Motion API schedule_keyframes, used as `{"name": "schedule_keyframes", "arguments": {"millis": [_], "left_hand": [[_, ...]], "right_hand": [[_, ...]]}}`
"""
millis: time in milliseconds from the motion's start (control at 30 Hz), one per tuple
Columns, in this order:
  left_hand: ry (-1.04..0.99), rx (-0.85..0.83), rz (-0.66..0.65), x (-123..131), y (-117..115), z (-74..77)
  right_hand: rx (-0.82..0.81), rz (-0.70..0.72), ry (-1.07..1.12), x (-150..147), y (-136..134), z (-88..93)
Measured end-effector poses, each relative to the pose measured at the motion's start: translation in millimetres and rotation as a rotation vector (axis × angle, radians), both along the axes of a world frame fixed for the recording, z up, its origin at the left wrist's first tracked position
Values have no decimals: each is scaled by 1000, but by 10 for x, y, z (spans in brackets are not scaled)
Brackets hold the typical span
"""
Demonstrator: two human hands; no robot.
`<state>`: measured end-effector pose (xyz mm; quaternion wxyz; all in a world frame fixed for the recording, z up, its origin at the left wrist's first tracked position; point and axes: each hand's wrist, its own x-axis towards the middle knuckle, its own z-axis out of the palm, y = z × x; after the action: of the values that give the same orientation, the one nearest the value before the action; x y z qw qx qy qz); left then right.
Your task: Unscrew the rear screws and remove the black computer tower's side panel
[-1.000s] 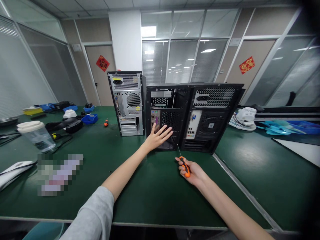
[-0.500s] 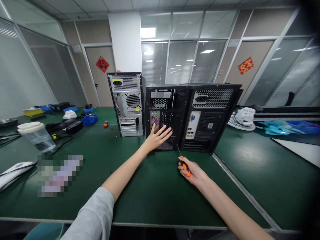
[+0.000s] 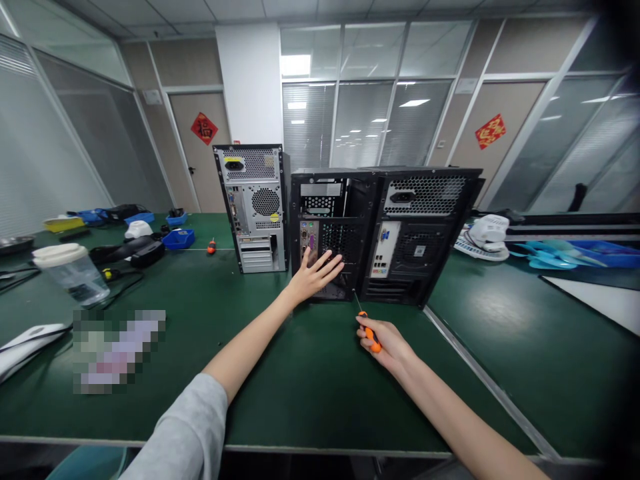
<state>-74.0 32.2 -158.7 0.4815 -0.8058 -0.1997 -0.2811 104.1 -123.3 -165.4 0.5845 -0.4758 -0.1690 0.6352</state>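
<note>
A black computer case stands in the middle of the table with its back panel facing me. My left hand lies against the lower part of that panel, fingers spread, covering some of the ports and mesh. In my right hand is an orange and black screwdriver, fingers wrapped round the handle. Its thin shaft points up and away, and the tip meets the case's lower right corner. Whether it sits in a screw is too small to tell.
Another black computer tower stands close on the right, a silver-backed tower on the left. A second screwdriver, a blue bin and a plastic cup are further left. Blue fan blades lie at right.
My right hand's fingers have shifted slightly on the screwdriver handle. The tip stays at the same corner, and my left hand keeps its place on the case.
</note>
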Motion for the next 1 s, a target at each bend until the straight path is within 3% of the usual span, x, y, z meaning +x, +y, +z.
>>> {"name": "schedule_keyframes", "arguments": {"millis": [600, 1000], "left_hand": [[-18, 79, 3, 7, -28, 29], [-5, 27, 10, 8, -18, 14]], "right_hand": [[-26, -21, -26, -37, -38, 69], [-27, -17, -9, -50, -54, 92]]}}
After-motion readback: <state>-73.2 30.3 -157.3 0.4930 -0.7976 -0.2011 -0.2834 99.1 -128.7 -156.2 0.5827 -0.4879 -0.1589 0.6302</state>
